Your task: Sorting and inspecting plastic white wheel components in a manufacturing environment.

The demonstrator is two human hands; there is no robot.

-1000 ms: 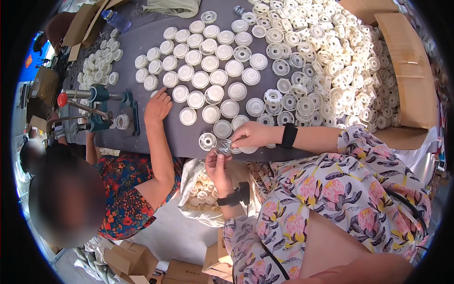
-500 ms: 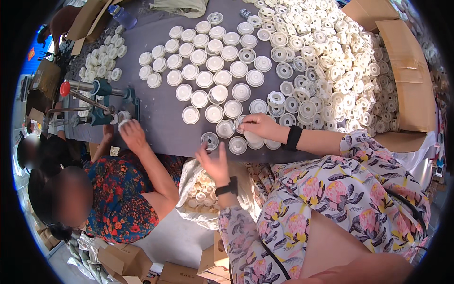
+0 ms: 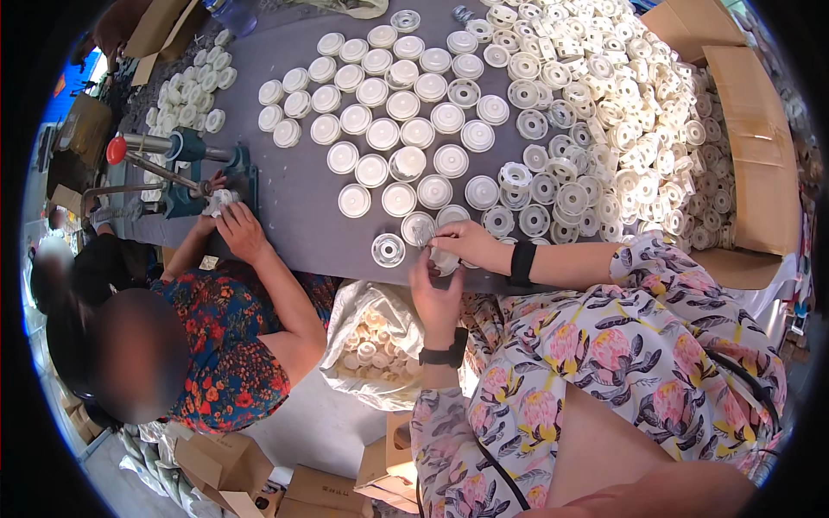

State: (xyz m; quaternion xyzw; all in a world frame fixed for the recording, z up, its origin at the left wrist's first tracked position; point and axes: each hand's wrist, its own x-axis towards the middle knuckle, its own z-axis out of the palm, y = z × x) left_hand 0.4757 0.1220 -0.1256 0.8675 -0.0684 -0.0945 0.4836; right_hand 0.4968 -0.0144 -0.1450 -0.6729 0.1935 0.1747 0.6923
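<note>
My left hand (image 3: 438, 296) is raised at the table's near edge, its fingers curled and its fingertips meeting those of my right hand (image 3: 471, 243). The fingers of my right hand are pinched together. Whatever lies between the fingertips is too small or hidden to make out. Just behind and under them rest round white plastic parts, one partly covered white disc (image 3: 444, 262) among them. Left of my hands lies a ring-shaped part (image 3: 388, 249) with an open centre. Several white round caps (image 3: 382, 134) are spread over the grey table beyond.
A large heap of white ring parts (image 3: 622, 112) fills the right side beside a cardboard box (image 3: 749, 147). At left, a co-worker's hand (image 3: 242, 231) works at a green hand press (image 3: 186, 168). A sack of parts (image 3: 371, 345) stands below the table edge.
My left hand has moved right and its fingers have closed in to meet my right hand. The right hand has come slightly nearer. The co-worker's hand has shifted at the press.
</note>
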